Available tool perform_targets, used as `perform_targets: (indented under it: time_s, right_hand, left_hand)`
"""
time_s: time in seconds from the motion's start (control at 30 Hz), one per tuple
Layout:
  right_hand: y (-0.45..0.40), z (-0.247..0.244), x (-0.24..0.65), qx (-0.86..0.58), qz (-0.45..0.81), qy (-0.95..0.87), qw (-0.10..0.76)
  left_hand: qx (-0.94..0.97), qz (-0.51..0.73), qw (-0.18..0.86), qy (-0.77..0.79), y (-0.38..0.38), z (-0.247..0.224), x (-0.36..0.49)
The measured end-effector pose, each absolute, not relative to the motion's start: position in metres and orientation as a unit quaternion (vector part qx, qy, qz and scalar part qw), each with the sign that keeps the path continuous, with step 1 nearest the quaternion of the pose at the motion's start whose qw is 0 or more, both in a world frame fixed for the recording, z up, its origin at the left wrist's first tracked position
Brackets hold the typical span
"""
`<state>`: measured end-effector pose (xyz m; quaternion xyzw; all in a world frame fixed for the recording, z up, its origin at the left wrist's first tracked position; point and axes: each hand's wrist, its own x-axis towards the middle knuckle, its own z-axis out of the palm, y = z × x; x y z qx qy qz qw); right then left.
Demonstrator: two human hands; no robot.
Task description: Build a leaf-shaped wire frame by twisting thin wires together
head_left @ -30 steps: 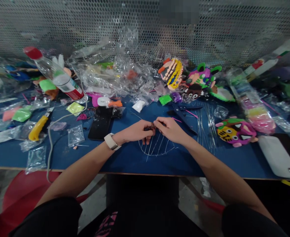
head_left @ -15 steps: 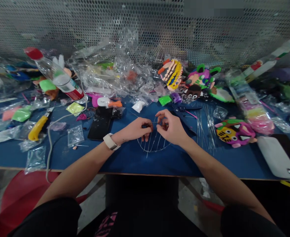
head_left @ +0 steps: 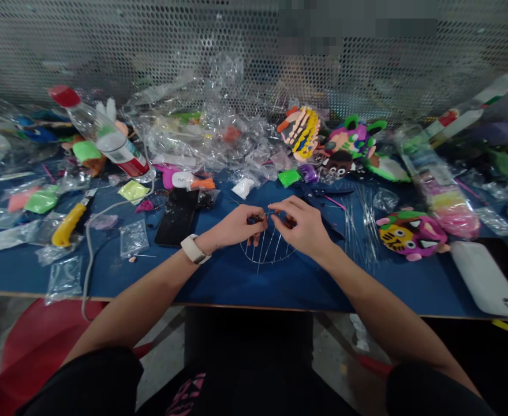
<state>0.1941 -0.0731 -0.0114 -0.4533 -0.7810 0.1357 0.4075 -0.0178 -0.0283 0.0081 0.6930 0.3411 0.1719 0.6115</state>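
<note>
A round frame of thin silvery wire [head_left: 268, 261], with several wires running across its rim, stands over the blue tabletop between my hands. My left hand [head_left: 246, 224], with a pale watch band on its wrist, pinches the frame near its upper left. Thumb and index finger of my right hand [head_left: 299, 224] close around a wire at the frame's top, close to the left fingertips. The exact grip points are partly hidden by the fingers. Loose straight wires [head_left: 369, 225] lie right of my right hand, and dark-handled pliers [head_left: 329, 190] lie behind it.
A black phone [head_left: 176, 218] and a yellow-handled knife [head_left: 70, 226] lie on the left. Painted clay masks [head_left: 412, 232], a white power bank [head_left: 481, 277] and bagged coloured clay sit right. Plastic bags and a red-capped bottle [head_left: 122, 151] line the back by a perforated metal panel.
My right index finger has stretched out and moved down and left toward the wire at the top. The left hand keeps nearly the same place, and the frame has shifted slightly.
</note>
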Motion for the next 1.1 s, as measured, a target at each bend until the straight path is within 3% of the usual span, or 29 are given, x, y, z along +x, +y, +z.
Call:
perform_targets:
  time_s: [0.67,1.1]
  right_hand:
    - [-0.0715,-0.0106,0.1946,-0.461,0.159,-0.765,0.421]
    - [-0.0709,-0.0065,0.1962,-0.484,0.283,-0.741,0.369]
  left_hand:
    - [0.721,0.175,0.588,0.322,-0.0278,0.0054,-0.0170]
    - [0.740,0.173,0.567,0.318,-0.0271,0.0051,-0.0211]
